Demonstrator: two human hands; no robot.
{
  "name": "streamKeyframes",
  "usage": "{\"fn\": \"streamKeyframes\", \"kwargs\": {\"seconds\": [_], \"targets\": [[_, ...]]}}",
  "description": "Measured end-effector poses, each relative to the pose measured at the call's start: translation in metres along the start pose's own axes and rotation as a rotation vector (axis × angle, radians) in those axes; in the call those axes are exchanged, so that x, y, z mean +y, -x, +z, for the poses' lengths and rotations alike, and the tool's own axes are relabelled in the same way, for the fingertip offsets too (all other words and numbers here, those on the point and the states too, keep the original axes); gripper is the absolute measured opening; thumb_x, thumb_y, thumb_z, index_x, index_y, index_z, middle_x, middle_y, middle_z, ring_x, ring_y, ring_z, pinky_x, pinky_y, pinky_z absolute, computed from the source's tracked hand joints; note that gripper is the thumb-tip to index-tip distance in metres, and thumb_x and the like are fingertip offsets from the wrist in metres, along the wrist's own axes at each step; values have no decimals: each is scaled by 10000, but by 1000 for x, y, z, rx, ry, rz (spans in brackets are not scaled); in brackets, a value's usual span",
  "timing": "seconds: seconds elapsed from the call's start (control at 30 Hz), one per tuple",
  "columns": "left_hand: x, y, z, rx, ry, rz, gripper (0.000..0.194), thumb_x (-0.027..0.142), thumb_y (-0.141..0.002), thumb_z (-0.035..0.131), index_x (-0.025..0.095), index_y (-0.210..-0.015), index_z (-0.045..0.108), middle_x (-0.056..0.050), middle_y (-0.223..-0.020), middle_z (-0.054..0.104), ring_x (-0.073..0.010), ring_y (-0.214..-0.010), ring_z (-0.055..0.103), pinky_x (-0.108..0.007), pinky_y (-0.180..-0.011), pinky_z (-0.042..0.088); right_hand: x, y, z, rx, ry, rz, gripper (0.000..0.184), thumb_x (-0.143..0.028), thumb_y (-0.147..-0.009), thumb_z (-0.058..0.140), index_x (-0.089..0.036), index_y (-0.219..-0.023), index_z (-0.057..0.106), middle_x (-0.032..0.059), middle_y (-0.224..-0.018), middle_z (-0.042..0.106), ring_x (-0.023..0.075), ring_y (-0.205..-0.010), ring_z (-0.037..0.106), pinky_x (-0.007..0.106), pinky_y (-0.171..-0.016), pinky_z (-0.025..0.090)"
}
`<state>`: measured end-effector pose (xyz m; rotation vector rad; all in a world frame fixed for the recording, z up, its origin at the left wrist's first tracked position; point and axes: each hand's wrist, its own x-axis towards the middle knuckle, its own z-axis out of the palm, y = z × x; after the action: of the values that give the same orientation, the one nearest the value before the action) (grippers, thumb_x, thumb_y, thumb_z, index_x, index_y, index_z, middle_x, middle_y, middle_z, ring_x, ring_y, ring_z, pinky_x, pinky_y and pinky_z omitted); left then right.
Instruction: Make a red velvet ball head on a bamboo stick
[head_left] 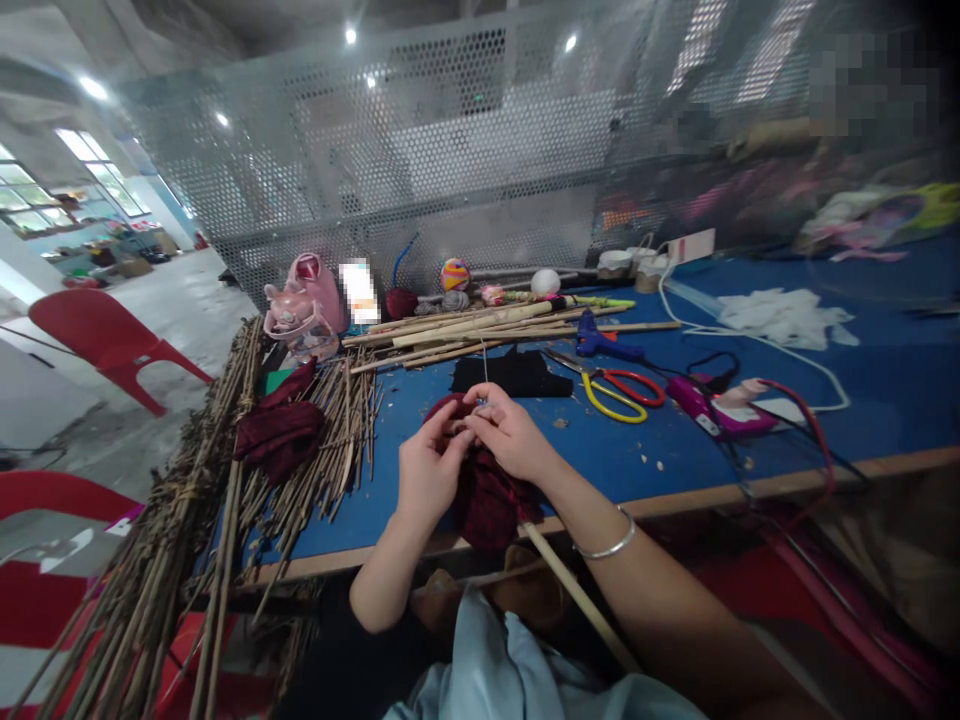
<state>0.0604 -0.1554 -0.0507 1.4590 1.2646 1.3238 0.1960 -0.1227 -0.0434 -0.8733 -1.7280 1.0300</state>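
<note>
Dark red cloth lies bunched at the table's front edge, under and between my two hands. My left hand is closed, thumb and fingers pinching at the top of this cloth. Close against it, my right hand is pinched too, fingertips meeting the left ones. A thin pale strand rises above the right fingers; whether they grip it I cannot tell. From the cloth's lower right a pale stick runs down toward my lap, beneath my right forearm. What exactly sits between the fingertips is hidden.
Scissors with red and yellow handles, black cloth and a blue glue gun lie beyond my hands. Thin sticks and another dark red cloth are left. A purple power strip with cables is right.
</note>
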Motion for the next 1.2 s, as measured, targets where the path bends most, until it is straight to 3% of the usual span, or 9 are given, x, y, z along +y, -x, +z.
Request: {"fn": "streamKeyframes", "kwargs": {"seconds": [0.1, 0.23, 0.33, 0.43, 0.6, 0.77, 0.87, 0.97, 1.2], "targets": [[3, -1, -3, -31, -87, -71, 286, 350, -789, 622, 158, -986, 702, -54, -810, 726, -160, -677, 640, -259, -652, 503, 0, 0, 1, 24, 38, 3, 95, -255, -822, 505, -170, -799, 540, 43, -862, 591, 90, -581, 537, 268, -614, 447], [6, -2, -8, -61, -229, -25, 242, 361, -820, 566, 177, -834, 723, -21, -679, 692, -136, -588, 588, -228, -579, 436, 1, -1, 4, 61, -161, 143, 309, -308, -792, 552, -210, -1036, 389, -95, -520, 506, 90, -427, 452, 212, -453, 366], [9, -3, -10, -67, -260, -9, 244, 339, -838, 527, 166, -763, 682, 12, -604, 624, -106, -538, 516, -204, -535, 372, 1, -1, 4, 39, -301, 220, 262, -356, -781, 542, -231, -876, 332, -99, -516, 528, 81, -395, 423, 186, -393, 298], [11, -5, -10, -105, -211, -10, 251, 319, -847, 496, 155, -706, 624, 31, -590, 572, -90, -530, 459, -193, -518, 334, -1, 2, 2, -33, -356, 228, 173, -260, -726, 545, -211, -753, 382, -44, -610, 585, 81, -465, 477, 197, -431, 339], [10, -7, -11, -66, -175, 1, 209, 286, -833, 500, 152, -717, 609, 16, -681, 611, -107, -640, 514, -198, -622, 374, 2, 8, 1, 2, -212, 61, 88, -138, -627, 601, -169, -619, 519, 4, -733, 597, 125, -729, 570, 259, -692, 449], [6, -7, -10, -86, -165, -1, 217, 312, -835, 503, 148, -751, 618, 13, -671, 591, -110, -623, 490, -208, -605, 369, 8, 10, 5, 105, -55, 64, 209, -192, -723, 583, -158, -914, 662, 44, -823, 675, 148, -715, 606, 280, -662, 474], [6, -7, -10, -82, -162, -4, 221, 316, -832, 509, 141, -774, 631, 7, -675, 595, -111, -623, 489, -210, -602, 369, 7, 9, 5, 123, 136, -28, 170, -174, -756, 572, -175, -877, 691, 56, -861, 702, 164, -768, 627, 293, -712, 477], [6, -6, -11, -75, -187, 4, 219, 314, -826, 516, 139, -767, 635, 16, -647, 575, -101, -586, 460, -206, -565, 345, 1, 9, 1, 80, 233, -65, 125, -149, -759, 570, -180, -785, 688, 44, -818, 697, 161, -763, 616, 290, -734, 459], [8, -5, -12, -143, -220, 41, 210, 301, -831, 510, 146, -747, 626, 19, -657, 565, -97, -591, 453, -206, -565, 342, -11, 6, -12, -156, 210, 71, 128, -207, -791, 523, -159, -688, 583, -14, -659, 546, 112, -617, 472, 232, -576, 372]]}}
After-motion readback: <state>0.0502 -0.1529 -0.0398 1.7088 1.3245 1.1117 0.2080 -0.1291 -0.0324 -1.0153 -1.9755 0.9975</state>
